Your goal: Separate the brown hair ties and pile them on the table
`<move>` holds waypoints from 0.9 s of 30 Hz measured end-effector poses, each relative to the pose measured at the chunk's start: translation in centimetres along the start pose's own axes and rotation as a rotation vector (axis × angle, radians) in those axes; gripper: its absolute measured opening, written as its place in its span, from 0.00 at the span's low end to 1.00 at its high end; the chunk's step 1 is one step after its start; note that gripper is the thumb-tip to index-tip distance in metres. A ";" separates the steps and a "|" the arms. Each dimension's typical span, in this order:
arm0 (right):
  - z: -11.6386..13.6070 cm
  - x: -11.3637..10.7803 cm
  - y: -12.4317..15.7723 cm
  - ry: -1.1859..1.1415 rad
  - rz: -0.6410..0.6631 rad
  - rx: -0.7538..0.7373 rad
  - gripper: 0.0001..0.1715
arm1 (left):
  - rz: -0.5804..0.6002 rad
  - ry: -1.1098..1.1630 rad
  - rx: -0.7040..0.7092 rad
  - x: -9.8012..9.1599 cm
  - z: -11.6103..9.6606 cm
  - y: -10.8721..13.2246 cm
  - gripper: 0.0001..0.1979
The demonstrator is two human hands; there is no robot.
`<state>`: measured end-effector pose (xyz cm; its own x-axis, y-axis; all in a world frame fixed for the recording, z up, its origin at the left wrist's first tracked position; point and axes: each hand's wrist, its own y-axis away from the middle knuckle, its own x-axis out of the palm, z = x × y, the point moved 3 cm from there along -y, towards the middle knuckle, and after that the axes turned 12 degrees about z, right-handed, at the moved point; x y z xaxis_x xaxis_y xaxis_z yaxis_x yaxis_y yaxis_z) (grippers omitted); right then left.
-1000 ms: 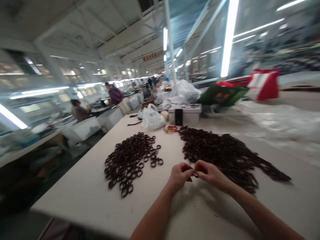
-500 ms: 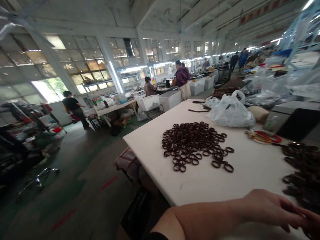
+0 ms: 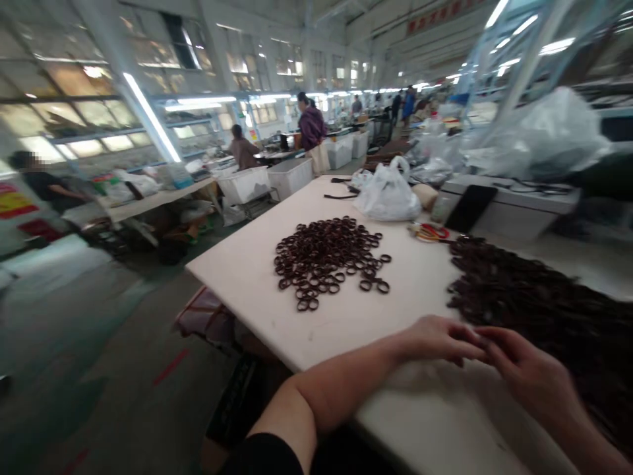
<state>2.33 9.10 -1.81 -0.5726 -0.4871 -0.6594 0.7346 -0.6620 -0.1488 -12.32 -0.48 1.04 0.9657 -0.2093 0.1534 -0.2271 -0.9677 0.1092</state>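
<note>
A white table [image 3: 237,264] bears a spread pile of small dark brown rings [image 3: 321,254]. Nearer to me, my left hand [image 3: 442,340] and my right hand [image 3: 524,363] meet at the fingertips above the table's front part. Both hands have their fingers pressed together; whatever they pinch is too small and blurred to name. To the right, beside and beyond my right hand, lies a larger heap of dark brown pieces [image 3: 534,297].
A white plastic bag [image 3: 388,194], red-and-yellow handled tools [image 3: 429,231] and a white box [image 3: 519,204] stand along the table's far right side. Beyond are white bins [image 3: 291,178], another worktable [image 3: 163,198] and several people, one in purple [image 3: 311,128].
The view has swung to the right, so the ring pile appears farther left. My right hand and more of the dark heap now show. The hands remain together.
</note>
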 end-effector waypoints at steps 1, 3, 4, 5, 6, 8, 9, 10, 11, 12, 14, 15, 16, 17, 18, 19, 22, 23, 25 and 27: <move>1.3 -0.3 0.5 0.028 0.002 0.051 0.15 | 0.014 -0.022 0.024 0.2 -0.2 0.2 0.12; 3.6 -0.6 0.9 0.019 0.037 0.100 0.18 | 0.007 -0.049 0.040 0.4 -0.5 0.4 0.10; 4.4 -0.7 1.0 0.017 0.043 0.103 0.18 | 0.019 -0.065 0.044 0.4 -0.6 0.4 0.10; 4.9 -0.9 1.0 -0.005 0.035 0.103 0.17 | -0.001 -0.067 0.058 0.3 -0.8 0.4 0.10; 5.1 -1.0 1.0 -0.076 0.051 0.110 0.15 | -0.045 -0.065 0.065 0.1 -0.8 0.3 0.09; 5.3 -1.1 1.1 -0.269 0.119 0.092 0.14 | -0.134 -0.078 0.070 -0.4 -0.8 0.2 0.09; 5.3 -1.0 1.2 -0.349 0.165 0.072 0.13 | -0.176 -0.084 0.067 -0.7 -0.7 0.1 0.08; 5.4 -1.0 1.4 -0.406 0.203 0.042 0.13 | -0.209 -0.093 0.061 -0.9 -0.5 0.1 0.08; 5.5 -0.9 1.4 -0.431 0.226 0.007 0.12 | -0.234 -0.102 0.054 -1.1 -0.3 0.0 0.08; 5.7 -0.7 1.5 -0.429 0.228 -0.033 0.11 | -0.250 -0.110 0.048 -1.3 -0.1 0.0 0.08; 6.0 -0.5 1.5 -0.363 0.186 -0.120 0.07 | -0.268 -0.136 0.045 -1.5 0.1 0.0 0.09; 6.1 -0.5 1.5 -0.308 0.150 -0.160 0.06 | -0.275 -0.156 0.050 -1.4 0.1 0.0 0.10; 6.2 -0.4 1.6 -0.241 0.114 -0.191 0.05 | -0.274 -0.184 0.056 -1.3 0.1 0.1 0.11; 6.3 -0.4 1.7 -0.167 0.081 -0.208 0.04 | -0.269 -0.218 0.062 -1.1 0.0 0.1 0.12; 6.3 -0.3 1.8 -0.091 0.049 -0.210 0.03 | -0.259 -0.254 0.066 -0.9 -0.1 0.2 0.12; 6.3 -0.3 2.0 -0.019 0.019 -0.195 0.02 | -0.240 -0.295 0.065 -0.7 0.0 0.2 0.13; 5.9 -0.2 2.4 0.105 -0.037 -0.082 0.04 | -0.212 -0.370 0.050 -0.5 0.7 0.0 0.14; 5.7 -0.1 2.4 0.137 -0.062 -0.052 0.06 | -0.204 -0.394 0.047 -0.5 1.2 -0.3 0.14; 5.2 0.2 2.4 0.181 -0.112 0.026 0.10 | -0.189 -0.409 0.034 -0.6 2.2 -0.9 0.15; 4.6 0.6 2.3 0.207 -0.153 0.113 0.13 | -0.207 -0.422 0.020 -0.6 2.7 -1.3 0.14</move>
<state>2.02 4.65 0.89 -0.5783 -0.2578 -0.7741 0.5937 -0.7837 -0.1825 -12.29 0.55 -1.88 0.9582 -0.0465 -0.2824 -0.0261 -0.9968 0.0755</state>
